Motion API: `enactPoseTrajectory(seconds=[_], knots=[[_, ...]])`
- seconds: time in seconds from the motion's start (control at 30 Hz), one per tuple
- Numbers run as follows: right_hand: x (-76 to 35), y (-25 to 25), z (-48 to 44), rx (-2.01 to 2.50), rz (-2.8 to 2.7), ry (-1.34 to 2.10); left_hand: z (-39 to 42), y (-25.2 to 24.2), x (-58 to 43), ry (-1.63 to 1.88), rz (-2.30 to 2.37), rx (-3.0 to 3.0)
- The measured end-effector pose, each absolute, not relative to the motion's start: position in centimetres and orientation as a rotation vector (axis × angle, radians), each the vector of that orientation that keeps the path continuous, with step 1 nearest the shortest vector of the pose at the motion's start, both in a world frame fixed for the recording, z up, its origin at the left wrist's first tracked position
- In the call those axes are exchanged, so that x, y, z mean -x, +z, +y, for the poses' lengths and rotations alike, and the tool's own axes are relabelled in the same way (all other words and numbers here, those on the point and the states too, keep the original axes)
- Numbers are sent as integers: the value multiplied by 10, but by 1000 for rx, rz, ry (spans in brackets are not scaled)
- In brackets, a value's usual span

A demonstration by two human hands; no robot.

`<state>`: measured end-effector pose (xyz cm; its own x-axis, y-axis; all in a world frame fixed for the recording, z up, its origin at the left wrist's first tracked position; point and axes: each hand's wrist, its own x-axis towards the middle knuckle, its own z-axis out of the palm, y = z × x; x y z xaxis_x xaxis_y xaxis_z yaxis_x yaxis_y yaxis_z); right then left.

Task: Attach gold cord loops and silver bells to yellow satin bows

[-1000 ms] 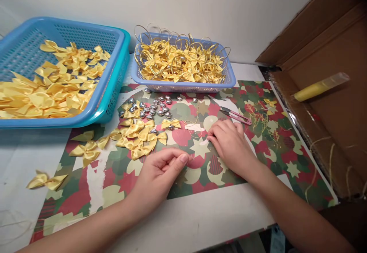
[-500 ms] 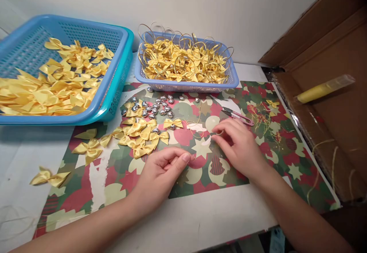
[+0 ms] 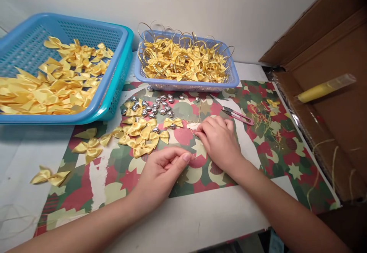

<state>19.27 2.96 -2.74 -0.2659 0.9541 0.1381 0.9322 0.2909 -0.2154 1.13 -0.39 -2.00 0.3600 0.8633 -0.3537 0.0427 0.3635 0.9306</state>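
My left hand [image 3: 162,174] rests on the patterned paper mat [image 3: 258,149], thumb and fingers curled together in a pinch; what they hold is too small to make out. My right hand [image 3: 219,140] lies fingers-down on the mat, its fingertips pressed on a thin gold cord loop [image 3: 192,124]. Just left of both hands lies a heap of yellow satin bows [image 3: 140,132]. Behind it is a cluster of silver heart beads [image 3: 156,107]. Small pink-handled snips [image 3: 237,116] lie right of my right hand.
A large blue basket [image 3: 114,88] of yellow bows stands at the back left. A smaller lilac basket [image 3: 186,84] holds bows with gold loops. A cardboard box [image 3: 323,65] with a yellow tube [image 3: 323,88] fills the right side. Stray bows [image 3: 48,176] lie at the left.
My right hand has slid left across the mat, from near the snips to the gold cord loop. My left hand has stayed in place.
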Motion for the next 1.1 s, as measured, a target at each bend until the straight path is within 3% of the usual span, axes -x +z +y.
enactPoseTrajectory(seconds=[0.5,0.77,1.1], knots=[[-201,-20,31,1685,-2355,196,-4,-21,-11,679,1057,-1069],[-198,-28,31,1686,-2460,-29,-5,-23,-12,686,1070,-1101],[-204,-29,32,1755,-2229,171,-4,-21,-11,668,1076,-1071]])
